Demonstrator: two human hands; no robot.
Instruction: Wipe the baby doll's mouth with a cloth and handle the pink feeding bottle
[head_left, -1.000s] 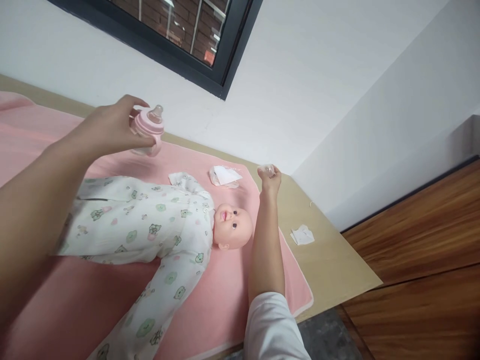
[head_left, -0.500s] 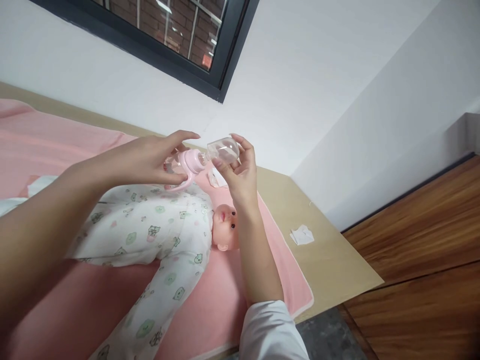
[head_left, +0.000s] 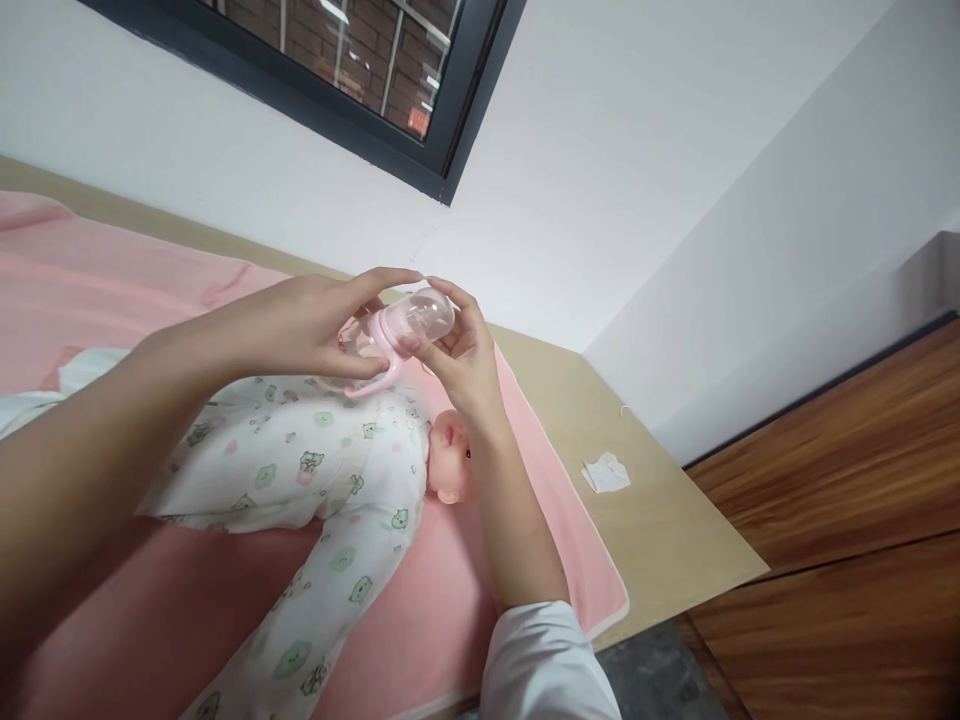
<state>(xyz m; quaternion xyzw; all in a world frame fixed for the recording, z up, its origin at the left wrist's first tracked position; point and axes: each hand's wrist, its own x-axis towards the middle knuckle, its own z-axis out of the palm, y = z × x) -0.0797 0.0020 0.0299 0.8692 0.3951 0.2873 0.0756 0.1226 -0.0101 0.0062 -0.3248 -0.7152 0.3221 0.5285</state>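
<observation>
My left hand (head_left: 330,325) is wrapped round a clear baby bottle (head_left: 360,340) with a pink collar and pink handles, tilted over the doll's chest. With thumb and fingers, my right hand (head_left: 461,350) grips the clear dome-shaped bottle cap (head_left: 433,312), which sits over the nipple end against the pink collar. Below lies a baby doll (head_left: 448,455) on its back, in a white sleepsuit (head_left: 300,455) with green animal prints. My right forearm hides part of the doll's head.
A pink blanket (head_left: 420,600) lies under the doll on a wooden tabletop (head_left: 675,530). Some folded white tissue (head_left: 606,473) rests near the right end. Behind stand a white wall and a dark-framed window (head_left: 442,150); wood-grain panels (head_left: 840,500) are at the right.
My right hand has moved left and brought the clear cap over the bottle's nipple, up to the pink collar. My left hand has shifted slightly right with the bottle.
</observation>
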